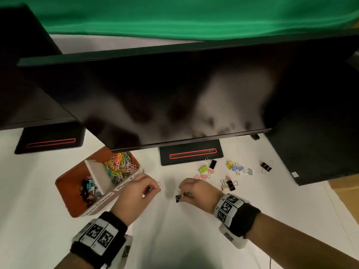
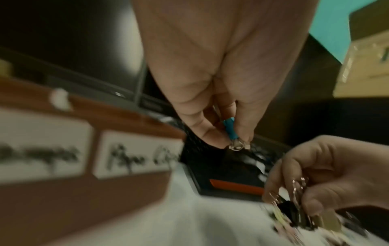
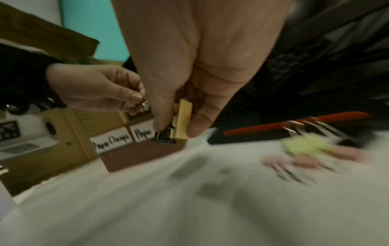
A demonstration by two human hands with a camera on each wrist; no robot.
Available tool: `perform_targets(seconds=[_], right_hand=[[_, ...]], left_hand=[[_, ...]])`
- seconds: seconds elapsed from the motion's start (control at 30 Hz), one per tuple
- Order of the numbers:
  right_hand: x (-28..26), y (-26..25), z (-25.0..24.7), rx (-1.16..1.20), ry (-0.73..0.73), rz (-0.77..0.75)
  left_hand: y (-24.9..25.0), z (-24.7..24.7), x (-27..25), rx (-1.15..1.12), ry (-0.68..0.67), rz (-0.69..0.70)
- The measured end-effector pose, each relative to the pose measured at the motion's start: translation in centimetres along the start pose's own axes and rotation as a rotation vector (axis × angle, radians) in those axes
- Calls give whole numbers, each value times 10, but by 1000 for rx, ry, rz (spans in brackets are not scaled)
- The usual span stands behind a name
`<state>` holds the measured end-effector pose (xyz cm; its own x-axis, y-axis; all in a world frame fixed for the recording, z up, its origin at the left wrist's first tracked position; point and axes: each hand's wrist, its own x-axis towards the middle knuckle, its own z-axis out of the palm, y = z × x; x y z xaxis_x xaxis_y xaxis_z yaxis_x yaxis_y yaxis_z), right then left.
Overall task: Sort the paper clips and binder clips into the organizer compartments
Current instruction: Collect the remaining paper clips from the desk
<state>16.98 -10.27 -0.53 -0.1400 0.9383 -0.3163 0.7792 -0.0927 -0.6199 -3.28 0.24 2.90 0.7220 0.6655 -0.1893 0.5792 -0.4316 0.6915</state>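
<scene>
The left hand (image 1: pixel 139 188) pinches a blue binder clip (image 2: pixel 231 129); the right hand (image 1: pixel 196 188) holds a yellow clip (image 3: pixel 182 119) and a black clip (image 3: pixel 163 139). Its loaded grip may drop one before the organizer (image 1: pixel 67 188), which stands left of both grips.

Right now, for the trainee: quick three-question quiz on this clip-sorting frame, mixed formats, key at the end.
1. True or false: the left hand holds nothing.
2. Which organizer compartment holds the colored paper clips? A) far one, by the monitor base B) near one
3. Fill in: the right hand pinches a yellow binder clip and a ____ one.

Key: 1 false, it pinches a blue binder clip; 2 A; 3 black.
</scene>
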Motion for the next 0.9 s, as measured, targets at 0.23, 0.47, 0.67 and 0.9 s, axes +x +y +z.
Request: perform_targets(seconds=[0.23,0.47,0.67,0.9], right_hand=[[91,-134,-11,92,117,-235],[145,-201,27,148,68,-136],[84,-140,6,225,101,-146],[-17,16,-25,-38,319,298]], left_hand=[[-51,-108,-40,51,374,-345],[-80,-133,-51,-289,211,-569],[-37,-115,-46,1,204,-138],[30,-7,11,-17,-72,156]])
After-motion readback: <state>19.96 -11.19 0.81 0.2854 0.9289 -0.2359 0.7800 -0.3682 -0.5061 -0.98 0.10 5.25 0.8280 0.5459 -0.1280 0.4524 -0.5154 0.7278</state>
